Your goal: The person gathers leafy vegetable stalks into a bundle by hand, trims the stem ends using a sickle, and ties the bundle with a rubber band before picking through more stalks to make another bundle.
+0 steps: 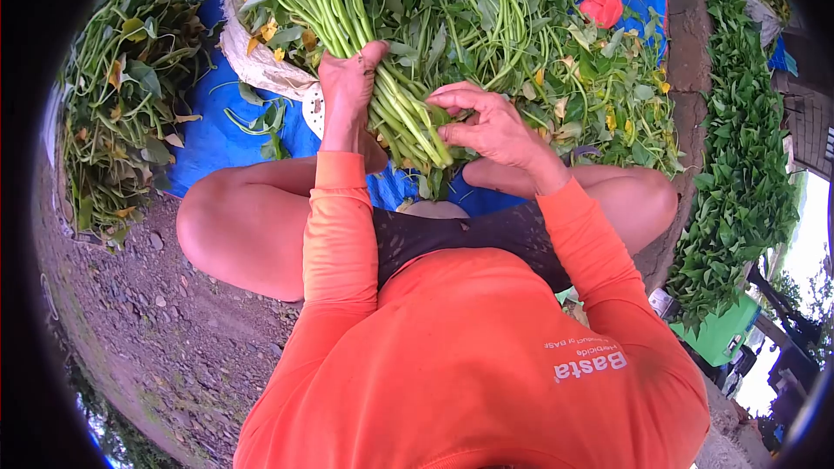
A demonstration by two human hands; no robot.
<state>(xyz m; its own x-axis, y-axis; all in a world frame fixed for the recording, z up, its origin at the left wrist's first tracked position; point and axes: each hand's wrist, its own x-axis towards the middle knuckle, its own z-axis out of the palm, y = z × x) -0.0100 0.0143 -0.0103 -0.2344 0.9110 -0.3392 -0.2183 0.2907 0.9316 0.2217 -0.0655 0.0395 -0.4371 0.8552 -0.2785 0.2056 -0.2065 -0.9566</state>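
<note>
My left hand (346, 87) is wrapped around a thick bunch of leafy green stems (404, 113), which looks like water spinach. The leafy end points up and away from me, and the cut stem ends slant down toward my lap. Beside the lower stems is my right hand (499, 126), its thumb and fingers bent and apart. Its fingertips reach the edge of the bunch, where a small leaf shows between them. Whether they touch that leaf is hard to make out. Behind the bunch spreads a large heap of the same greens (521, 35), with some yellow leaves.
Another pile of greens (122, 95) lies at left, partly on a blue tarp (204, 143). A pale sack (261, 61) borders the heap. A red-pink bundle (602, 6) rests on the greens. More leaves (738, 148) line the right side. Gravel (191, 321) lies at lower left.
</note>
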